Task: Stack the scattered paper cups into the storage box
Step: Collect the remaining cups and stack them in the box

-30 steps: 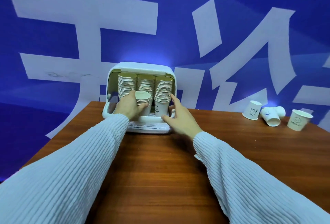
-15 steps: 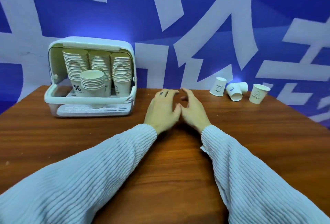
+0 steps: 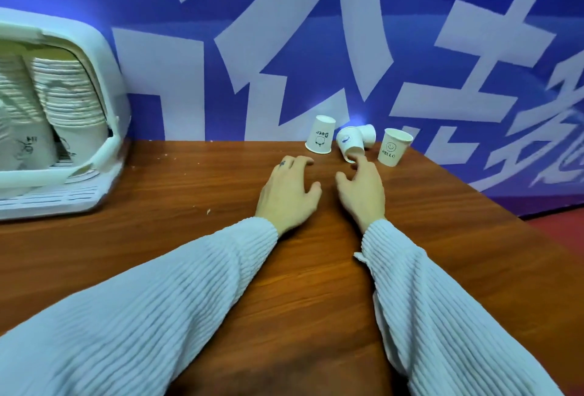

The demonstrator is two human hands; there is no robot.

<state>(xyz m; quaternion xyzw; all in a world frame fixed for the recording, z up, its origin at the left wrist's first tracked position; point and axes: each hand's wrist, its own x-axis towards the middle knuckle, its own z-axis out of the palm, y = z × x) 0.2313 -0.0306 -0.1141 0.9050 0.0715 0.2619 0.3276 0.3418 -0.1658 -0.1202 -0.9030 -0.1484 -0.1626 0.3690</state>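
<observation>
Loose white paper cups sit at the table's far edge by the wall: an upside-down "Bear" cup [image 3: 321, 139], a tipped cup [image 3: 350, 144] lying on its side with another tipped cup [image 3: 368, 134] behind it, and an upright "HELLO" cup [image 3: 394, 146]. My right hand [image 3: 363, 188] hovers empty, fingers loosely spread, its fingertips right at the mouth of the front tipped cup. My left hand [image 3: 289, 192] is empty beside it, just short of the "Bear" cup. The white storage box [image 3: 110, 111] stands open at far left, holding tall stacks of cups [image 3: 71, 102].
The wooden table [image 3: 189, 237] runs from the box to the right edge, where it drops off to a red floor [image 3: 562, 225]. A blue wall with white lettering stands right behind the cups. Small crumbs dot the wood near the box.
Both hands have left the storage box and travelled right across the table to the loose cups. My view has turned right, so the box now sits at the left edge.
</observation>
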